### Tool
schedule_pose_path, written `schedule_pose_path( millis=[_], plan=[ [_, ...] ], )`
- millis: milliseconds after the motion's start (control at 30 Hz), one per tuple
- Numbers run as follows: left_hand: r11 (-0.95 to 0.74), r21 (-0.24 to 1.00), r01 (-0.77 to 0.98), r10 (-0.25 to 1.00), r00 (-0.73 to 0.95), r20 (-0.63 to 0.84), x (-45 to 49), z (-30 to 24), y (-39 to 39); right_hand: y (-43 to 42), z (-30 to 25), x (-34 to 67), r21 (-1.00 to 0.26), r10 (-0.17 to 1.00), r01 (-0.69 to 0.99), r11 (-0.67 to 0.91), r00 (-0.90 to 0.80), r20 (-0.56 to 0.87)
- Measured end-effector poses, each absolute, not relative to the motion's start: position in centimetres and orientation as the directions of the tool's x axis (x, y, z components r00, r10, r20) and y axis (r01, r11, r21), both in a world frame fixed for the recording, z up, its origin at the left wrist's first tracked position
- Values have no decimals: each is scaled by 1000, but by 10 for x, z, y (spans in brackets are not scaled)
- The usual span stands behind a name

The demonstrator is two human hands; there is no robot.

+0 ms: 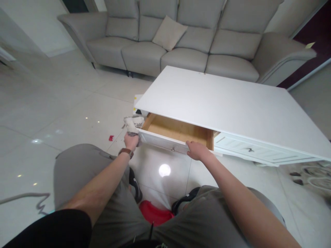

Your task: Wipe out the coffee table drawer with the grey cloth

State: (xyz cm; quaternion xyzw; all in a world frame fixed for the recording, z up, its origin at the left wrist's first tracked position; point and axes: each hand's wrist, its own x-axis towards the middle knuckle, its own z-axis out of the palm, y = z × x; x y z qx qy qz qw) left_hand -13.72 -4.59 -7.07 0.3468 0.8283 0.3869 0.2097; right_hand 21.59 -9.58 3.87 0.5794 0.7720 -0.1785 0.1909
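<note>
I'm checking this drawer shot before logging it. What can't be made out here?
- Head view: the back of the open drawer is hidden under the table top.
- The left hand covers part of the cloth.
- The red object on the floor is partly hidden by the knees.
- The right hand has its fingertips hidden behind the drawer front.
</note>
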Motion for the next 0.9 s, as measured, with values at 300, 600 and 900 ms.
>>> schedule_pose_path(
  millis=[300,600,900],
  plan=[
    [468,855,223,633,-759,-149,-86,-83,-61,-100,35,216,-49,840,962,268,-258,-478],
    [309,948,82,783,-587,-204,-13,-77,-97,-93,38,213,-16,843,965,263,-238,-482],
    [251,968,-23,870,-433,-236,65,-71,-115,-79,42,225,-33,867,967,252,-241,-437]
  ],
)
